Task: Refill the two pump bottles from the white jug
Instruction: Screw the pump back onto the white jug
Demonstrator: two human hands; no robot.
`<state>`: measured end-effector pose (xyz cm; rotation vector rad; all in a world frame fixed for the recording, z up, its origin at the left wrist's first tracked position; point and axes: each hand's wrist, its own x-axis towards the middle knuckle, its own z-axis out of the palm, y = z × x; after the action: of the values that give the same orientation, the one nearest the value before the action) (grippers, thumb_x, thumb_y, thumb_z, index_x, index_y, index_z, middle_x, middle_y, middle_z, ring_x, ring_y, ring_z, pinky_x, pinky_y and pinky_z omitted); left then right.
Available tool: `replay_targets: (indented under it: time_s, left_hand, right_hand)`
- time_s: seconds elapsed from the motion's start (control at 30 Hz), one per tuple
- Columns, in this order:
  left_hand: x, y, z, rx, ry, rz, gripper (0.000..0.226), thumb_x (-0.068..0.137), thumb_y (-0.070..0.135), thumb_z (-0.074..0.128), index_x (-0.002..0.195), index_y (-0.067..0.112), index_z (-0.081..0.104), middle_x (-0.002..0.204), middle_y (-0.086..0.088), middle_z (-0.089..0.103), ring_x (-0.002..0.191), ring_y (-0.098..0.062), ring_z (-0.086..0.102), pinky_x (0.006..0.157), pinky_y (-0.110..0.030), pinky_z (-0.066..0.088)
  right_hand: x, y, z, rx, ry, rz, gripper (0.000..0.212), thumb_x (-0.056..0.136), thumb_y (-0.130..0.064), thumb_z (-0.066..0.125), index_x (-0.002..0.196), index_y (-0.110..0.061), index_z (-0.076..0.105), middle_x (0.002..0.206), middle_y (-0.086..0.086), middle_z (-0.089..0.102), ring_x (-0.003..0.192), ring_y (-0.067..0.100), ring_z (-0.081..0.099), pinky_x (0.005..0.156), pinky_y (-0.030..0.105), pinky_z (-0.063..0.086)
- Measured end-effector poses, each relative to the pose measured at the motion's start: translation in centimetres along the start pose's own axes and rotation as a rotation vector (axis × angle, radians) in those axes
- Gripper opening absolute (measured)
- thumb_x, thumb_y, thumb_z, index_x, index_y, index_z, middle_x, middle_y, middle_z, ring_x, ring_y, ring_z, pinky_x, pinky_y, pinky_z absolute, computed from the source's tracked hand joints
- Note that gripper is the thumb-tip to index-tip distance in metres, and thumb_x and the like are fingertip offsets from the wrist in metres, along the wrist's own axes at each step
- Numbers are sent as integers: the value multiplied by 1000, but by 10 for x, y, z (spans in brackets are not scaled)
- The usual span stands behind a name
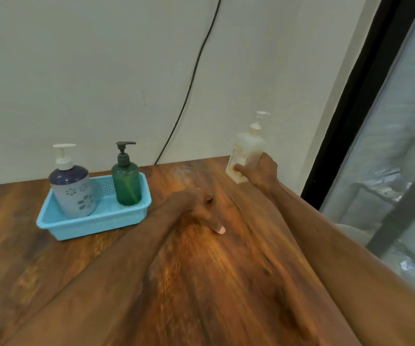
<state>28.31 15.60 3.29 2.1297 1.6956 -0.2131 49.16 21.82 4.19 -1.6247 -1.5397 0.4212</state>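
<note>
My right hand (260, 172) grips the lower body of a white pump bottle (247, 148) that stands tilted near the table's far right corner. My left hand (200, 207) hovers low over the wooden table (201, 283), fingers loosely curled, thumb stretched toward me, holding nothing. In the blue basket (91, 221) at the left stand two pump bottles: a grey and navy one with flower marks (73, 188) and a green one with a dark pump (126, 183). The view is blurred by motion.
A black cable (191, 81) hangs down the pale wall behind the table. A dark window frame (346, 136) runs along the right edge of the table, with glass beyond it.
</note>
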Motion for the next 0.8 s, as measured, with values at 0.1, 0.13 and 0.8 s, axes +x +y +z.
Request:
replay_targets:
  time_s: [0.1,0.13,0.8]
  left_hand:
    - [19,4,-6,13,-16,-40,148,33,96,74,160,37,26,169,-2,26,151,-32,32,119,-57,35]
    - [23,5,-7,10,-33,-56,152,28,96,75,160,38,26,168,-2,28,151,-33,33,119,-58,35]
    - [41,13,-15,117,-82,-98,153,29,94,76,161,33,27,167,-6,28,148,-37,36,119,-55,36]
  right_hand:
    - [36,10,20,28,38,41,80,63,-51,87,127,-12,58,126,4,69,114,24,67,78,27,52]
    - [41,16,28,28,50,48,80,65,-48,88,128,-11,56,128,5,67,116,25,66,80,29,53]
    - [35,48,77,-68,155,113,88,57,-50,89,131,-14,55,128,6,66,116,28,65,88,41,59]
